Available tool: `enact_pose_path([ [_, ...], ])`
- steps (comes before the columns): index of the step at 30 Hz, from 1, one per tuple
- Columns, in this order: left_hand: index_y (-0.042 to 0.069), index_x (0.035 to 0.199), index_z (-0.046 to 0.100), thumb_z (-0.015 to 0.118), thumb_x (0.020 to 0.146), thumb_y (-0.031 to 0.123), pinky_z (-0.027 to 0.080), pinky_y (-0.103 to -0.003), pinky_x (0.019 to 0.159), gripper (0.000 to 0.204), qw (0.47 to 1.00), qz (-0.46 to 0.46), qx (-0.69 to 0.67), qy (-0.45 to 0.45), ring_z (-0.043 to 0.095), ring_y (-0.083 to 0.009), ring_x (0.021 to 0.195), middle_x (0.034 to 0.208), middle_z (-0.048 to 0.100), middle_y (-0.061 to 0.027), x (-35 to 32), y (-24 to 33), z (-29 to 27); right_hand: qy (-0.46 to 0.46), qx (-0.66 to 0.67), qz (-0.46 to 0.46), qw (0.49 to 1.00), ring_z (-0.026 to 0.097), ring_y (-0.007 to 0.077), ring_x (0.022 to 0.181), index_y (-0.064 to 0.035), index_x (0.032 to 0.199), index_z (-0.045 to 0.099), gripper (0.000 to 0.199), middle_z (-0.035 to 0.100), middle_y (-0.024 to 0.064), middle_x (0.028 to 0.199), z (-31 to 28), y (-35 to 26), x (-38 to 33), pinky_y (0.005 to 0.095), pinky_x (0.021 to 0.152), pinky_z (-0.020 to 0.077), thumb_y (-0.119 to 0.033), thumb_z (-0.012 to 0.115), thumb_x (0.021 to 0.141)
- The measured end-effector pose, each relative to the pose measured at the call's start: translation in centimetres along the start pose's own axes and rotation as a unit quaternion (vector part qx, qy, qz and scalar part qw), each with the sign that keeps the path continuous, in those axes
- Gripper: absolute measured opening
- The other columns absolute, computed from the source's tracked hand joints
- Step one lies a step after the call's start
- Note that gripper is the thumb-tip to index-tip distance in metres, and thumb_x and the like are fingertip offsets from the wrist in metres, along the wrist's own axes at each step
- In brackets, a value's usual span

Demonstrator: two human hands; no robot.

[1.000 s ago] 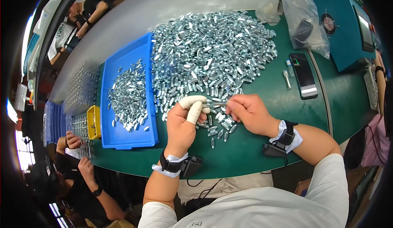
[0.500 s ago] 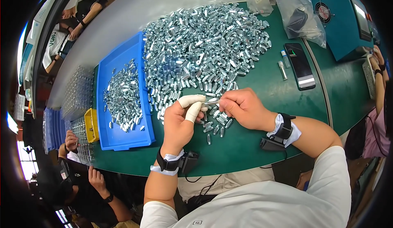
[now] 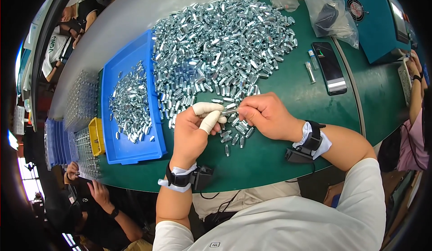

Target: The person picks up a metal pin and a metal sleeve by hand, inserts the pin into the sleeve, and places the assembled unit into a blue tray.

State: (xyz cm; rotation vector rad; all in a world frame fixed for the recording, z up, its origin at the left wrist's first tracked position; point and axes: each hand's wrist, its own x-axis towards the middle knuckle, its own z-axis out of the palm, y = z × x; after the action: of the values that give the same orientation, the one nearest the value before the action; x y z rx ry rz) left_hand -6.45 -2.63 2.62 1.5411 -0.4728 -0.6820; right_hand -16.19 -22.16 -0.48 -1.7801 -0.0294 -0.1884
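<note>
My left hand, with pale finger cots on thumb and forefinger, is closed in a pinch on a small silvery hexagonal metal fitting. From the right, my right hand pinches a thin piece at the fitting's end; the fingertips hide most of it. Both hands are just above the near edge of a big heap of similar metal fittings. Several loose fittings lie on the green table beneath and between the hands.
Left of the heap, a blue tray holds more fittings. Beyond it are a yellow bin and clear racks. A phone, small tubes, a plastic bag and a teal machine stand right. Co-workers sit on both sides.
My two hands keep their pinch and have shifted slightly left and up in the picture. The tray and heap also appear a little further left, as the view has moved.
</note>
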Motion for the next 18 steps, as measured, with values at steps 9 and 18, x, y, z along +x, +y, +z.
enact_pose_path([
  [9,0.0,0.106,0.068,0.06,0.095,0.001,0.05,-0.022,0.066,0.014,0.992,0.116,0.03,0.029,0.063,-0.0094,0.075,0.09,0.07,-0.007,0.0,-0.8,0.8,0.004,-0.004,-0.001,1.0,0.054,0.009,0.055,-0.0003,0.082,0.065,0.019,0.057,0.0028,0.06,0.0,-0.2,0.1,0.0262,0.052,0.042,-0.009,0.056,0.095],
  [18,0.001,0.108,0.066,0.06,0.095,0.004,0.049,-0.022,0.064,0.014,0.999,0.03,-0.021,-0.007,0.062,-0.0088,0.072,0.089,0.07,-0.0067,0.1,-0.4,1.9,0.005,0.006,-0.032,0.999,0.053,0.0091,0.054,-0.0001,0.081,0.064,0.023,0.058,0.0033,0.062,0.2,0.1,0.1,0.0263,0.051,0.0411,-0.014,0.055,0.097],
])
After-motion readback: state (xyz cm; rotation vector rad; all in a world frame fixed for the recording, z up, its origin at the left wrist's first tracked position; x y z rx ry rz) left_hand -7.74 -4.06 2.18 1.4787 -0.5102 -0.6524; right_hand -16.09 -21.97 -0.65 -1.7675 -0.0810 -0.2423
